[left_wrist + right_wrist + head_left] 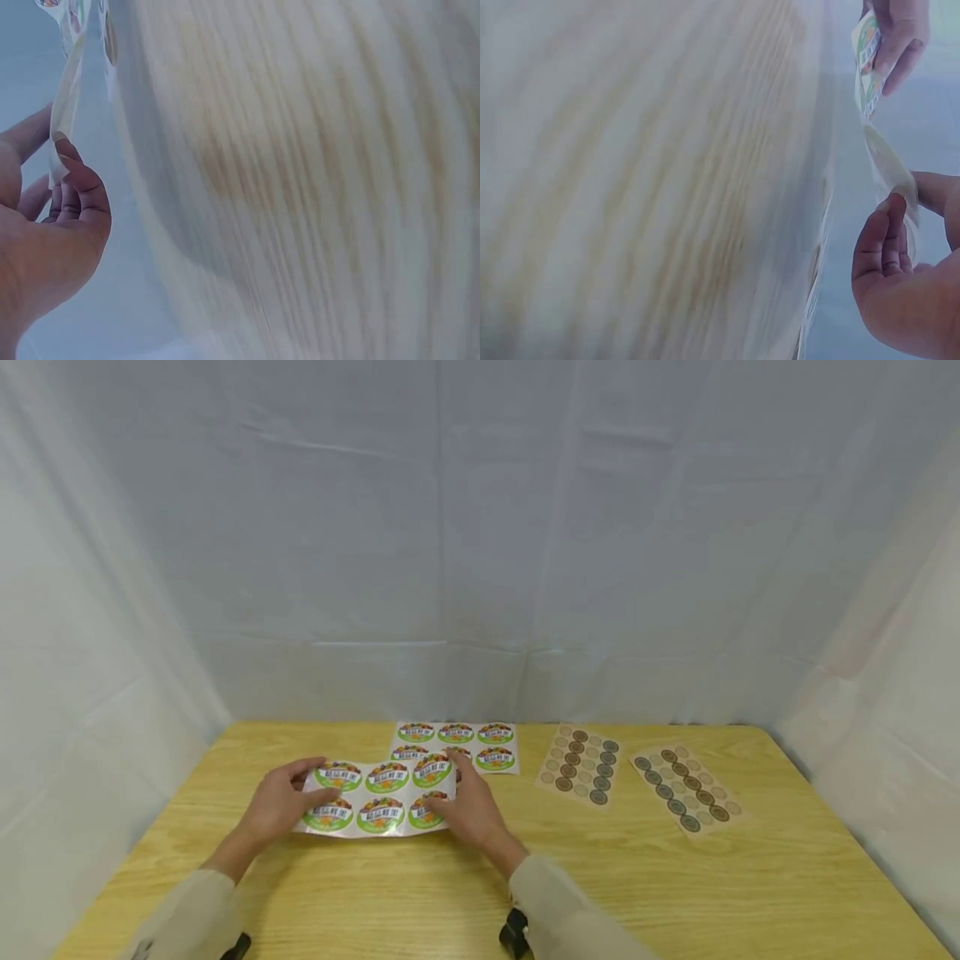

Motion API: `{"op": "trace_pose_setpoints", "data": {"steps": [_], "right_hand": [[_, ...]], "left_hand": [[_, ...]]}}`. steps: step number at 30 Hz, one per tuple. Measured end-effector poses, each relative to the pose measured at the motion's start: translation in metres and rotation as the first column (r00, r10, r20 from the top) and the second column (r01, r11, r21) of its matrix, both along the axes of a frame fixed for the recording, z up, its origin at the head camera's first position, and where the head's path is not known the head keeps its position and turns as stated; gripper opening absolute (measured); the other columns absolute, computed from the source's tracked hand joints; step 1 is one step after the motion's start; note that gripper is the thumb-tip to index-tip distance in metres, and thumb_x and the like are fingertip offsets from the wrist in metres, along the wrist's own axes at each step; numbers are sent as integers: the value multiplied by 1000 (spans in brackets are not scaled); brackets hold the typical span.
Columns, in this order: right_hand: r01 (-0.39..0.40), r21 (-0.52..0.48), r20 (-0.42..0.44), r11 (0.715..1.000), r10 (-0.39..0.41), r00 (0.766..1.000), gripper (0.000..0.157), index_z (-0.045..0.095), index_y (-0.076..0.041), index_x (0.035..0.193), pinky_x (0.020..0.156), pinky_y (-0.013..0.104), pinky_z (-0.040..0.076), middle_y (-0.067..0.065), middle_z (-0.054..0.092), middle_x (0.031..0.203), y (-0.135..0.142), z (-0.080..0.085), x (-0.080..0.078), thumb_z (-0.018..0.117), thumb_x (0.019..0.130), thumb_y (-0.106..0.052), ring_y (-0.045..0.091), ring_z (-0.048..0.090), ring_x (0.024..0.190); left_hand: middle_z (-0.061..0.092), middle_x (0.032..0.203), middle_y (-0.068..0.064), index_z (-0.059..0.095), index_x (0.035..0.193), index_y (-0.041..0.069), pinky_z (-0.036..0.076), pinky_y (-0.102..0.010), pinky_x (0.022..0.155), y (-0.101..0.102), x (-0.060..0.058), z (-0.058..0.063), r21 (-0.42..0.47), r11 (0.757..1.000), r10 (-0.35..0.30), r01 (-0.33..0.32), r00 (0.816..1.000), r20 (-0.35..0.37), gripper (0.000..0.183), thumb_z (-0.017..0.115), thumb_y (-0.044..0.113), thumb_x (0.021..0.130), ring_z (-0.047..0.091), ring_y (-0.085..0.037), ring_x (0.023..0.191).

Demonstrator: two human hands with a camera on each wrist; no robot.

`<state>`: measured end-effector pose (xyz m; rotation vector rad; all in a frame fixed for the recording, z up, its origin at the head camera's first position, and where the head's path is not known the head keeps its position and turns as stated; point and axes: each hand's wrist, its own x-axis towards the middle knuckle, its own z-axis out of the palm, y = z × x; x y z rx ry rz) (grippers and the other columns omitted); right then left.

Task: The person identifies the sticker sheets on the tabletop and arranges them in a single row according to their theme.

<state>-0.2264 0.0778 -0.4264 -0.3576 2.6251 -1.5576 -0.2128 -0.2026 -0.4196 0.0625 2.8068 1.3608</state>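
Observation:
A sticker sheet [380, 797] with two rows of oval green-and-white fruit labels is held up between both hands, close over the table. My left hand [279, 802] grips its left edge, thumb on the printed face and fingers behind. At the opposite edge my right hand [472, 806] pinches the sheet the same way. Seen from the left wrist, the sheet's pale back [66, 97] rises between thumb and curled fingers. In the right wrist view the sheet [889, 161] bends slightly where the fingers hold it.
Behind the held sheet lies another sheet of the same fruit labels [495, 746], partly covered by it. Further right lie two sheets of small round stickers, one upright-ish [581, 766] and one slanted [686, 787]. The wooden table [637, 893] meets white cloth walls [480, 568] at back and sides.

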Motion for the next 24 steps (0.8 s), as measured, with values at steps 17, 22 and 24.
{"op": "trace_pose_setpoints", "data": {"steps": [17,22,24], "right_hand": [[-56,-154,-9,986,56,998,63,45,-3,138,75,24,51,11,51,124,-17,2,25,76,83,-12,14,59,94],[-99,-223,42,970,111,993,62,46,-1,137,66,23,52,8,50,115,-25,2,30,75,84,-10,10,60,84],[-115,-236,58,965,132,989,62,45,-1,137,65,22,52,7,49,113,-28,1,32,74,84,-10,10,60,82]], "left_hand": [[47,135,-25,43,142,5,54,-36,76,-33,29,8,107,994,15,-16,1000,11,72,71,39,85,53,-39,112],[57,118,-25,45,141,4,53,-29,64,-41,37,7,101,995,25,-28,999,31,69,72,36,85,62,-28,93],[58,118,-24,46,140,4,52,-29,62,-46,40,6,104,994,24,-29,998,50,69,72,36,85,63,-25,86]]}}
